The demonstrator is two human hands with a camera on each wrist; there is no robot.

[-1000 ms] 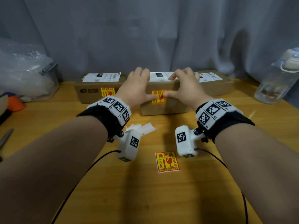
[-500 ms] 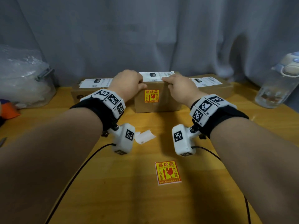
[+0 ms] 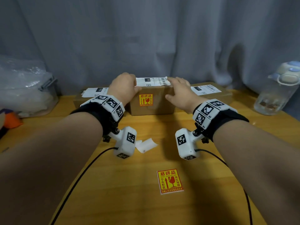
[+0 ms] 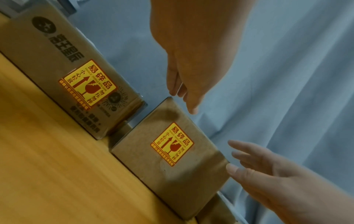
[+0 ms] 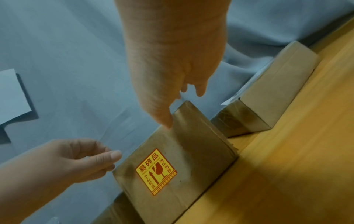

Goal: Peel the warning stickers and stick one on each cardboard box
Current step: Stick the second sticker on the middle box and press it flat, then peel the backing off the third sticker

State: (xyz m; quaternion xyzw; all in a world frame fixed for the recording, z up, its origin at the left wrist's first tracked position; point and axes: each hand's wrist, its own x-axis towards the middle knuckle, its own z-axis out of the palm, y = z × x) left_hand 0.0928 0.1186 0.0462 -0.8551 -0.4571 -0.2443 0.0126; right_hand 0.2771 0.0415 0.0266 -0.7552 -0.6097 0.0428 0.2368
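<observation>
Grey curtain behind, wooden table (image 3: 100, 200). Left box (image 4: 63, 63) already carries a sticker. Left hand (image 3: 124, 88) has shifted from pressing to a loosely curled rest at the middle box (image 3: 151, 101) top-left corner, not clearly gripping. Its warning sticker (image 3: 146, 100) is now uncovered and stuck flat, between both hands. Right hand (image 3: 180, 93) has let go, fingers spread, thumb at the right edge. Right box (image 5: 275, 97) looks bare; spare sticker (image 3: 170, 181) lies near, unpeeled, so one box left

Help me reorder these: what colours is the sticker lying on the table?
Yellow with red print and a red border; the sticker shows best in the head view.
</observation>
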